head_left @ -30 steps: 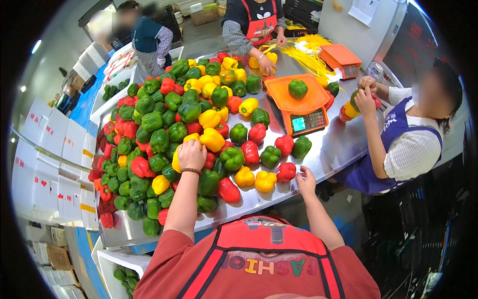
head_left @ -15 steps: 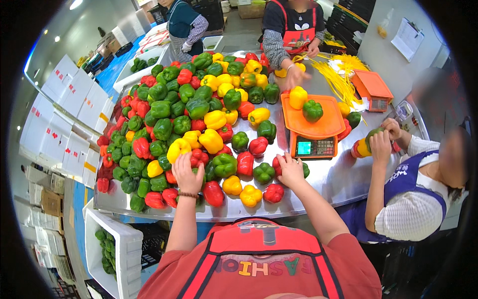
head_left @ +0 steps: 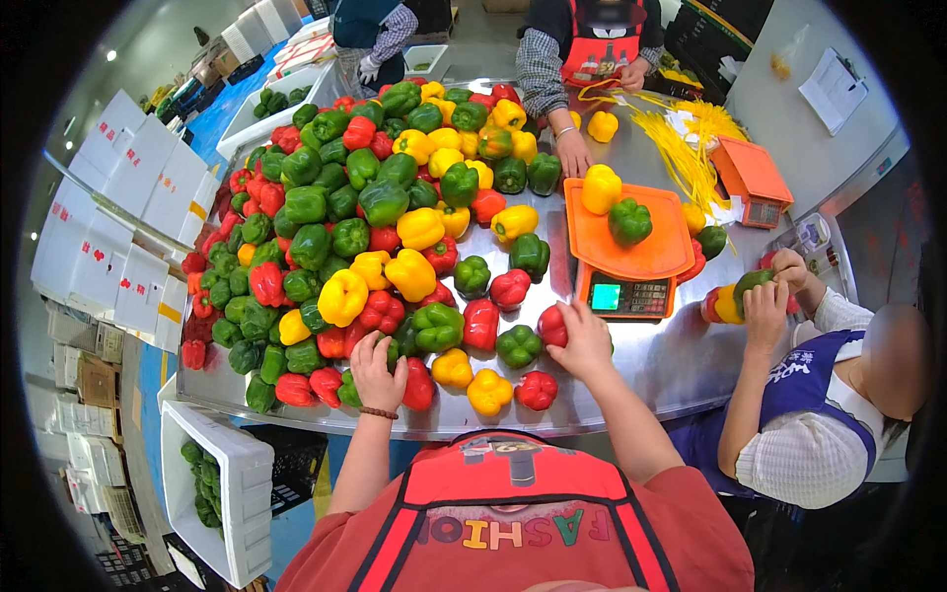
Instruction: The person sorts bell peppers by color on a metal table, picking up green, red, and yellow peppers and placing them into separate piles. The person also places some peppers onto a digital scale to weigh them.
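Red, green and yellow bell peppers point(head_left: 381, 202) are heaped across the metal table point(head_left: 631, 380) before me. My left hand point(head_left: 377, 375) rests at the near edge of the heap, thumb apart from its fingers. A green pepper is partly hidden by its fingertips, and a red bell pepper point(head_left: 419, 386) lies just right of its thumb. My right hand point(head_left: 585, 340) has its fingers round the right side of another red bell pepper point(head_left: 552, 325). Between my hands lie a green pepper point(head_left: 519, 346), a yellow pepper point(head_left: 490, 392) and several others.
An orange scale point(head_left: 627, 252) carrying a yellow and a green pepper stands right of the heap. Across the table, a co-worker point(head_left: 592, 59) is beside yellow strips point(head_left: 681, 148). Another person point(head_left: 804, 395) at right holds peppers. A white foam box point(head_left: 222, 474) stands below left.
My left hand has drawn back toward me, away from a yellow pepper. My right hand stays by the red pepper. The co-worker's hand across the table has moved left of the scale.
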A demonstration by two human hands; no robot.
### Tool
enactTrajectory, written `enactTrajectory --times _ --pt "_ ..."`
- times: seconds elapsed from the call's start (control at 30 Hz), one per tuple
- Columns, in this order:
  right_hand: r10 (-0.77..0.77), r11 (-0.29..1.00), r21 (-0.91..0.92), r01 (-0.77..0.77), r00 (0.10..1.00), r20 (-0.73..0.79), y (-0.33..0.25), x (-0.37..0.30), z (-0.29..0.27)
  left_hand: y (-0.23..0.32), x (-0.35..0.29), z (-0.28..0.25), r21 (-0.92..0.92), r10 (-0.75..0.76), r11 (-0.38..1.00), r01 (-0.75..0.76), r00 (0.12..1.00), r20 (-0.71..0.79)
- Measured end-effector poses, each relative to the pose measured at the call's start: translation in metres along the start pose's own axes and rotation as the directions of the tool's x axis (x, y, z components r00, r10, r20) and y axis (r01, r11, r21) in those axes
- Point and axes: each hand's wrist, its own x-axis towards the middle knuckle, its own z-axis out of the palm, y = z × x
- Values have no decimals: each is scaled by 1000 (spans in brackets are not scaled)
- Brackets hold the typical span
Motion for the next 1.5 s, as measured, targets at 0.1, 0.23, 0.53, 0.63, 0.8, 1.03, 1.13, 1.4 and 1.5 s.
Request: enactTrajectory --times 0.1,0.23,0.53,0.63,0.8,1.03,1.13,1.4,1.5 --pt "-35 992 114 62 972 -231 0 16 -36 -4 3 2 40 12 999 -11 1000 -8" --pt "-29 999 9 35 928 -371 18 73 -67 -3 9 1 69 7 998 -7 1000 5" --pt "-17 991 -132 -36 924 -382 44 114 -60 -9 17 0 46 42 998 -43 999 33" --pt "14 995 90 31 887 -461 54 67 -48 -10 17 0 50 50 997 -51 999 21" --pt "271 919 339 -200 946 -178 62 -31 2 -9 18 3 51 78 996 -78 997 6" --pt "482 735 544 -406 876 1 38 -53 36 -10 16 8 86 89 992 -88 996 -7" --pt "364 816 504 -284 929 -65 30 -36 50 -9 16 10 97 89 991 -88 996 -15" --pt "384 654 724 -220 921 -68 8 2 71 -11 15 6 103 57 993 -55 998 -22" --pt "256 808 570 -153 961 -105 -1 -32 36 -12 12 7 105 43 994 -38 998 -45"
